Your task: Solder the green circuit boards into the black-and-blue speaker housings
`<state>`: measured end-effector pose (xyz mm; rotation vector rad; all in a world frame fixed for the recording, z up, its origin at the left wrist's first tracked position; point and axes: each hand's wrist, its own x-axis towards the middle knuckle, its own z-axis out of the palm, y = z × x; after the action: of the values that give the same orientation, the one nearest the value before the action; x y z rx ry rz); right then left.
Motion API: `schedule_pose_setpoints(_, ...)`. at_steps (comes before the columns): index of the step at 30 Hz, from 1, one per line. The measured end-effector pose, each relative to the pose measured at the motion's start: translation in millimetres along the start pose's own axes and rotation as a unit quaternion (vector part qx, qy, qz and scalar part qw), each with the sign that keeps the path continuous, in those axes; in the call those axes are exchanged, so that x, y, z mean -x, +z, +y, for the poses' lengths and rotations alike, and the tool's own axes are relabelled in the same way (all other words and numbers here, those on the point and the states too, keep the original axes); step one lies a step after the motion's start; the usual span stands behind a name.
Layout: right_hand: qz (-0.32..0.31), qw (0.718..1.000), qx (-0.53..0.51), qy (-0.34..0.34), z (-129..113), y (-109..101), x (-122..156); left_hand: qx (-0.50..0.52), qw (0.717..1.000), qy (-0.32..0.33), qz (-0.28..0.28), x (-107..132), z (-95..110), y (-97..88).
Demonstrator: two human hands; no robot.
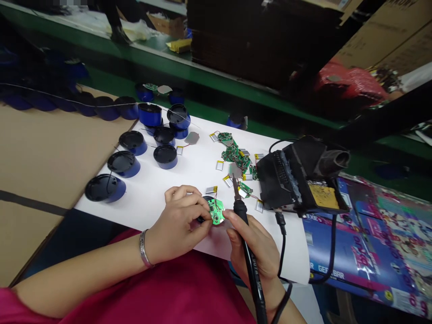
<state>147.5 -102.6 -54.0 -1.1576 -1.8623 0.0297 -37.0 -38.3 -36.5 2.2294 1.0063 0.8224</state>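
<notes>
My left hand, a bracelet on its wrist, is closed at the edge of a green circuit board. Part of a dark round piece shows behind the board, mostly hidden by the fingers. A small silver battery with yellow tape lies just above, with thin wires leading down to the board. In my right hand is a black soldering iron, its tip pointing up and away from the board. The right index fingertip is at the board's right edge; whether it presses there I cannot tell.
Several blue and black round cups stand at the left of the white sheet. A pile of green boards with batteries lies beyond my hands. Right of it sits a black soldering station with a yellow sponge and cables.
</notes>
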Motion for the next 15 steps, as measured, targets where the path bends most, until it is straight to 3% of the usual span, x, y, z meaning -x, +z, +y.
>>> schedule_pose_setpoints(10,0.014,1.0,0.008,-0.005,2.3,10.8,6.1,-0.003,1.0,-0.004,0.004,0.8,0.5,0.2)
schedule_pose_setpoints(15,0.025,0.994,0.008,0.107,-2.9,10.4,12.9,0.005,1.0,-0.009,0.002,1.8,0.7,1.3)
